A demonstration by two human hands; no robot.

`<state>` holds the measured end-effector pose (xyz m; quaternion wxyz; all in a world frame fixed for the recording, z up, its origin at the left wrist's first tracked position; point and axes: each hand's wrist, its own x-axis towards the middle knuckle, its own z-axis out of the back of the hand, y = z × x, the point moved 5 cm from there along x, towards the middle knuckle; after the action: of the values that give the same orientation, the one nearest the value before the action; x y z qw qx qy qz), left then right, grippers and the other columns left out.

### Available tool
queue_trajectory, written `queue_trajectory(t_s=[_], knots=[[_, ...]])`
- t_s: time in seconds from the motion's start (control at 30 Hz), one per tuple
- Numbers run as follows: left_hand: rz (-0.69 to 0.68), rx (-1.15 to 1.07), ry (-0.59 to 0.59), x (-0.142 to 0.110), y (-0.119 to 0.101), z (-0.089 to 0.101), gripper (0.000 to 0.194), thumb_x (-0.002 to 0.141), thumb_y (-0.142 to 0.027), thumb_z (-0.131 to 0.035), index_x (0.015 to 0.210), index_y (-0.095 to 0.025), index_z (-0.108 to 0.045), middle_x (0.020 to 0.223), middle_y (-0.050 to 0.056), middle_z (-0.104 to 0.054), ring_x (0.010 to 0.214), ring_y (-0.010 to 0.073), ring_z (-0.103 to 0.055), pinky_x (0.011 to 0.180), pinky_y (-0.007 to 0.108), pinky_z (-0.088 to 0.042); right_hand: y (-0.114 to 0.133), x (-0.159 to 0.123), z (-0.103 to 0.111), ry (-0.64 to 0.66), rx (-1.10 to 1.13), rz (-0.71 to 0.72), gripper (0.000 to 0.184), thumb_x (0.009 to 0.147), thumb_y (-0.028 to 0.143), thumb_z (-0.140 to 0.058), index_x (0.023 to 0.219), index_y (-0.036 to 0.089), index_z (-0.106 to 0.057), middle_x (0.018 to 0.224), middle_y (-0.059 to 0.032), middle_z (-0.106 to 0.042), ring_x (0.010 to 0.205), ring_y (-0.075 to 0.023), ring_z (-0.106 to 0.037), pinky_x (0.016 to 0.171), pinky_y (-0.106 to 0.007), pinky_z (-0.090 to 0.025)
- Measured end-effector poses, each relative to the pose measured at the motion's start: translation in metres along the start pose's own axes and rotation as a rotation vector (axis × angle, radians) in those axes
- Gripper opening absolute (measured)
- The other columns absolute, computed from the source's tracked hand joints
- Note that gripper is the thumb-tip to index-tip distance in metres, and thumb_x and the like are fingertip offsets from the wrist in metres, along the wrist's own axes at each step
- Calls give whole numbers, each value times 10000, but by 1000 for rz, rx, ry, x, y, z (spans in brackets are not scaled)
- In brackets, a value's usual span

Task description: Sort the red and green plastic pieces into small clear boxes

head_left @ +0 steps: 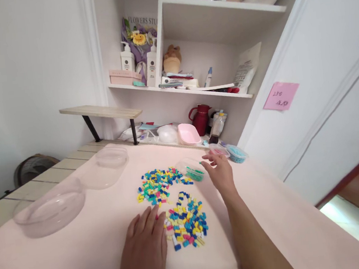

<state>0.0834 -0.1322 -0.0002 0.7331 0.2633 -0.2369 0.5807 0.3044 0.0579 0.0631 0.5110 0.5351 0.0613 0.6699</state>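
My right hand [220, 174] is raised beside a clear tub [183, 165] with green toy bricks [195, 174] in it. Thumb and forefinger pinch a tiny green brick [200, 163] near the tub's right side. My left hand [146, 239] lies flat on the pink table cover, fingers stretched out. Its fingertips reach the left edge of a loose pile of small coloured bricks [189, 219], close to a pink one. Farther back spreads a second mixed pile [159, 184] of blue, yellow, green and pink bricks.
Behind my right hand stand a tub of pink pieces [219, 150] and a tub of blue pieces [237, 154]. Clear plastic containers [55, 209] lie at the left. A pink basin [189, 134] and red jug [201, 120] stand at the back, below white shelves [181, 90].
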Motion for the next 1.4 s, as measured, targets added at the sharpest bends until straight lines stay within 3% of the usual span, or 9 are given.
queue_trajectory(t_s=[0.1,0.2,0.43,0.6,0.77,0.93,1.4], knots=[[-5,8,-8,0,0,1,371,875,-237,-485,1221,-247,-618,1274,51,-654,1174,234,-585,961,422,-414,-1,0,-3,56,36,5,325,800,428,-593,1003,197,-698,988,-87,-625,729,-184,-578,709,-348,-480],[-11,26,-8,0,-1,2,372,876,-236,-482,1223,-239,-616,1265,53,-660,1167,230,-591,956,423,-419,13,-6,-13,144,109,54,264,838,386,-555,944,195,-704,878,-65,-655,712,-181,-586,707,-323,-475],[-23,46,-5,1,-3,2,364,870,-226,-486,1207,-237,-623,1262,58,-662,1161,240,-599,943,441,-432,49,-31,-46,504,175,205,171,871,279,-546,855,220,-706,776,-9,-695,682,-159,-599,650,-265,-443],[-17,45,-8,1,-4,2,360,872,-226,-487,1205,-239,-624,1273,61,-654,1170,243,-595,952,447,-432,53,-36,-54,550,96,270,154,867,238,-563,882,225,-716,829,-23,-698,735,-164,-598,695,-275,-436],[-13,39,-7,2,-4,3,359,870,-221,-483,1198,-234,-628,1265,67,-659,1155,247,-604,938,449,-442,46,-41,-64,654,30,248,166,846,177,-574,871,231,-729,862,-35,-680,809,-170,-607,762,-285,-441],[-8,29,-1,1,-4,3,360,874,-219,-480,1201,-246,-626,1273,67,-653,1163,243,-599,948,445,-436,46,-51,-73,757,22,252,208,791,165,-643,961,255,-724,856,-17,-637,739,-147,-590,719,-271,-446],[8,-6,-1,0,-3,1,373,883,-224,-478,1232,-241,-607,1290,70,-641,1185,245,-580,976,437,-415,51,-59,-79,829,55,297,210,739,196,-713,945,238,-732,827,-15,-633,809,-164,-591,769,-276,-443]])
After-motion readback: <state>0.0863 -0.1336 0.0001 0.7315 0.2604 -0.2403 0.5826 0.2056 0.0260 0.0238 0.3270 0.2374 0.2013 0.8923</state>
